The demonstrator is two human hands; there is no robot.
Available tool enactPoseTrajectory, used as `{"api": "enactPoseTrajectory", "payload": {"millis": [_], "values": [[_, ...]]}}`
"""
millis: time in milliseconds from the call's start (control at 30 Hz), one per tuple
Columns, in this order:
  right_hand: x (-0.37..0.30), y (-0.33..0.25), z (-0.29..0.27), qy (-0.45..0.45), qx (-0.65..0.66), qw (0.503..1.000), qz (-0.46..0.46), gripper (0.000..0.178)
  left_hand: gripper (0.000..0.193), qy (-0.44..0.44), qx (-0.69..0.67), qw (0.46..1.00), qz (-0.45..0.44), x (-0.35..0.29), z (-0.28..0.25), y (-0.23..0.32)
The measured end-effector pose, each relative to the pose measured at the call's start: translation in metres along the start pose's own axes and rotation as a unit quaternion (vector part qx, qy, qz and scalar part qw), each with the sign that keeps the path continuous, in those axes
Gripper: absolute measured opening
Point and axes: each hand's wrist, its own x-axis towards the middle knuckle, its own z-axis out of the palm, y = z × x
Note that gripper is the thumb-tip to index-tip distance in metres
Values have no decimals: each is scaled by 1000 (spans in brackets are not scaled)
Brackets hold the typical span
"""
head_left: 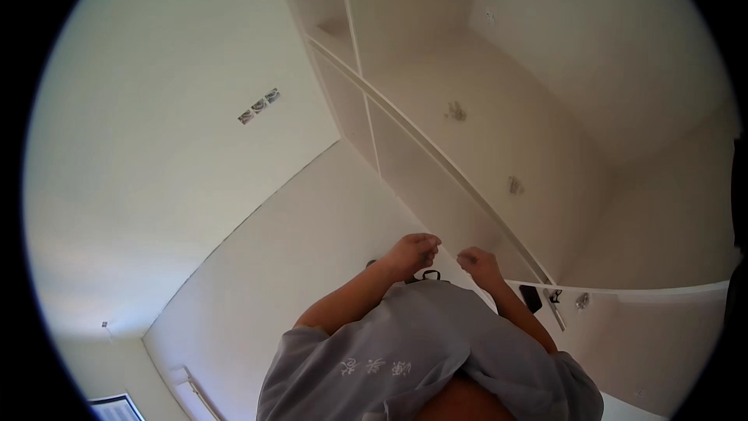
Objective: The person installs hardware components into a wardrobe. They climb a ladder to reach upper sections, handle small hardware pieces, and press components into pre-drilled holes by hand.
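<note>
My left hand (415, 255) is raised in front of my grey shirt (425, 323), its fingertips pinched together. Close to its right, my right hand (478, 264) has its fingers curled in, and the two hands stay a little apart. Anything between the fingers is too small or too hidden to make out. Just past both hands runs a long white panel edge (436, 157), part of a white framed unit with dividers. A small black loop (431, 274) shows below my left hand, at the shirt's edge.
A black rectangular object (531, 298) and a slim metallic tool (555, 313) lie right of my right forearm. Small clear packets (456, 111) are scattered on pale panels within the frame. Three joined wall boxes (259, 106) sit in the pale wall at left.
</note>
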Motion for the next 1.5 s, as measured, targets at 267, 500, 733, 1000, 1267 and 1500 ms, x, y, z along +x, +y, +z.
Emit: {"api": "enactPoseTrajectory", "payload": {"millis": [267,500,733,1000,1267,1500], "values": [[-62,159,23,44,10,973,225,24,22,8,-6,1000,13,21,-15,57],[-222,222,44,200,234,807,504,14,23,28,229,967,107,107,51,127],[-317,207,94,308,302,725,537,17,22,109,769,475,413,224,73,143],[-362,236,128,107,-234,948,185,23,23,110,778,444,430,255,88,133],[-210,229,54,216,132,921,297,26,30,57,435,872,217,170,54,95],[-1,29,2,61,-85,994,27,24,22,91,-107,980,-145,45,-24,10]]}}
